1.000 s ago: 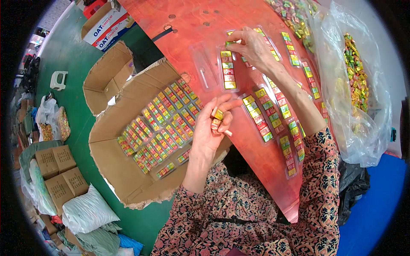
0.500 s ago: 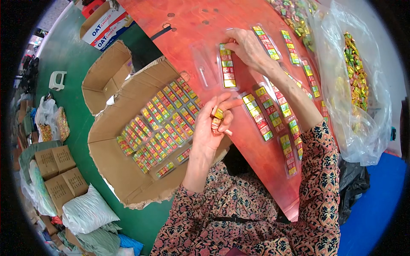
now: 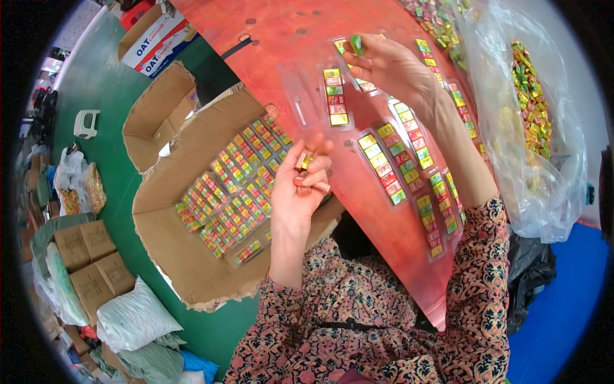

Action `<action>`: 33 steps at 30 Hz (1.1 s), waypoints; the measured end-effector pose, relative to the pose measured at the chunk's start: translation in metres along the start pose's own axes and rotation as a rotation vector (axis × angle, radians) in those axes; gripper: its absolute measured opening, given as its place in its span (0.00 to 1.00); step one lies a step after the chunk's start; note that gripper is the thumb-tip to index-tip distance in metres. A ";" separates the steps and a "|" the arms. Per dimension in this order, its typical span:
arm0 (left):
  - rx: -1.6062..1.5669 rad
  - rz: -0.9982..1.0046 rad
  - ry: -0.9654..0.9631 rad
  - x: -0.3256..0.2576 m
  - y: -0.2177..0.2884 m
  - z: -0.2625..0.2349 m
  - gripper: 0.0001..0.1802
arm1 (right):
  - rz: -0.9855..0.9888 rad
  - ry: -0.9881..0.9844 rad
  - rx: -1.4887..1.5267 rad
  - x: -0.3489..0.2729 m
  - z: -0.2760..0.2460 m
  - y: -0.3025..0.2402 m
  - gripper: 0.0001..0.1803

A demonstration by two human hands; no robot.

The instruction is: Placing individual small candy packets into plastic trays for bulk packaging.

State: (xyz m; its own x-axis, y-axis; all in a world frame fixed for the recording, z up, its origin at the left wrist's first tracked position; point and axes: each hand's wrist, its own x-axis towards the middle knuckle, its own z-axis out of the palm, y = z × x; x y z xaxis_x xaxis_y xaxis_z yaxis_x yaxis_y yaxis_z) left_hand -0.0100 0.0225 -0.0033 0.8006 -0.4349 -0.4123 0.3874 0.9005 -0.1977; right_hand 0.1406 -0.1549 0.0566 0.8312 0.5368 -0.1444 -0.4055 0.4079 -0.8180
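- Fingers of the right hand (image 3: pixel 403 70) pinch a small green wrapped piece (image 3: pixel 356 45) at the thumb and fingertips, near the far end of a partly hidden strip.
- Half a second ago that hand was lower, over the upper end of the filled strip (image 3: pixel 336 97); it has since shifted up and to the right, leaving this strip uncovered.
- That suggests the green piece is, for the moment, loose and not seated in a tray.
- Left hand (image 3: pixel 299 189) has drawn slightly leftward, its fingers loosely curled around a gold piece (image 3: pixel 306 162) and some reddish pieces (image 3: pixel 311 186); the exact count cannot be told.
- Beside the filled strip on the red table (image 3: pixel 281 32) lies an empty clear tray (image 3: pixel 299 102).
- Filled strips (image 3: pixel 245 208) lie in rows inside the cardboard carton (image 3: pixel 160 221).
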 end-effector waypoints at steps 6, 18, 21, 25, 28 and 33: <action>-0.024 0.128 -0.014 0.009 -0.004 0.015 0.16 | 0.113 -0.056 -0.080 -0.031 0.004 0.012 0.14; -0.027 0.409 0.104 0.020 -0.018 0.016 0.12 | -0.023 0.081 -0.802 -0.089 0.065 0.056 0.06; 0.068 0.511 0.243 0.015 -0.023 0.019 0.11 | -0.031 0.077 -0.742 -0.088 0.058 0.056 0.07; 0.046 0.514 0.247 0.003 -0.024 0.019 0.12 | -0.108 0.181 -0.781 -0.069 0.033 0.034 0.08; 0.026 0.402 0.238 -0.005 -0.021 0.016 0.15 | -0.238 0.288 -0.970 -0.038 0.016 0.018 0.10; 0.079 0.281 0.118 -0.008 -0.019 0.010 0.19 | -0.329 0.371 -1.140 -0.002 0.009 0.016 0.14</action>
State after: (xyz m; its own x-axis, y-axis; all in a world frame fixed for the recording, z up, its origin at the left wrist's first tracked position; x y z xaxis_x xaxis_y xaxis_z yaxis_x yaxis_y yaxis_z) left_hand -0.0192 0.0083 0.0124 0.8243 -0.1613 -0.5426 0.1960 0.9806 0.0062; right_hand 0.1294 -0.1432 0.0488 0.9632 0.2144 0.1624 0.2499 -0.4902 -0.8350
